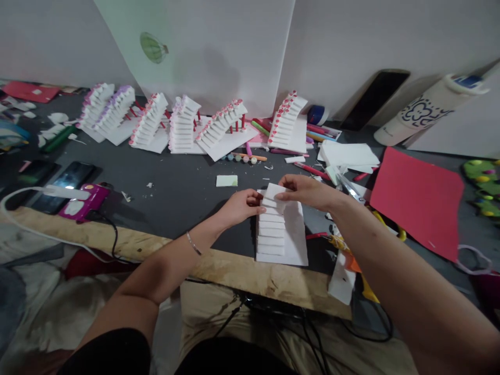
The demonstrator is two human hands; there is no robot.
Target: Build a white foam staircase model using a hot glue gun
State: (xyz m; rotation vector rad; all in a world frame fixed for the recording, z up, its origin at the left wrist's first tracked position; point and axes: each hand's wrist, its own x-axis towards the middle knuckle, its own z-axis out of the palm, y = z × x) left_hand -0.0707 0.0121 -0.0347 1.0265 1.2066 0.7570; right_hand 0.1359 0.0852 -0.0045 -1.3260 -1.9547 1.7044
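Observation:
A small white model staircase (pixel 271 233) with several steps stands on a white foam base (pixel 296 234) at the table's front edge. My left hand (pixel 247 204) grips the staircase's left side near its upper steps, thumb and fingers curled round the edge. At the top end, my right hand (pixel 302 190) pinches the square white top piece (pixel 274 191) between thumb and fingers. What lies under that top piece is hidden. Just beyond my left hand rests a small pale rectangle (pixel 227 180) on the dark tabletop.
Several finished-looking white staircases with coloured dots (pixel 222 125) line the back. To the right are scissors (pixel 349 186), a red sheet (pixel 417 200), white sheets (pixel 347 156) and a bottle (pixel 425 112). A purple power strip (pixel 84 202) and phones (pixel 64 182) lie left.

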